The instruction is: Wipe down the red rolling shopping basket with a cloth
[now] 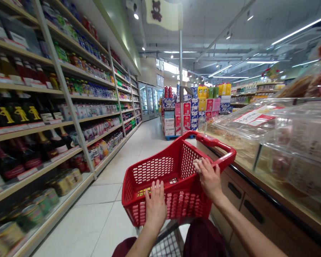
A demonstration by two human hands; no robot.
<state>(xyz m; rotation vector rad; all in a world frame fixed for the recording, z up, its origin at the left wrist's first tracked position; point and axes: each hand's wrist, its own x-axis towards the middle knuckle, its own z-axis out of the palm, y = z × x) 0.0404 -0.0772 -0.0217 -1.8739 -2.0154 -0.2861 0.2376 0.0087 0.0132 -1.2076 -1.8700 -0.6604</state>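
A red plastic shopping cart [149, 166] with perforated walls stands in front of me, its red handle [218, 142] at the far right end. My left hand [155, 205] rests on the cart's near rim, fingers stretched out and close together, holding nothing. Farther right, my right hand [210, 180] reaches over the near rim, below the handle. A crumpled white cloth or tissue [197, 165] sticks out from under its fingertips; which of the two it is, I cannot tell. Something yellow shows at the bottom of the basket, partly hidden.
Tall shelves [69, 123] with bottles, cans and packets line the left side. A wooden counter [243, 205] with clear plastic food boxes [256, 114] stands close on the right. Stacked cartons [183, 116] stand ahead around a pole, with glass-door fridges [149, 98] behind. The tiled floor [107, 214] runs forward.
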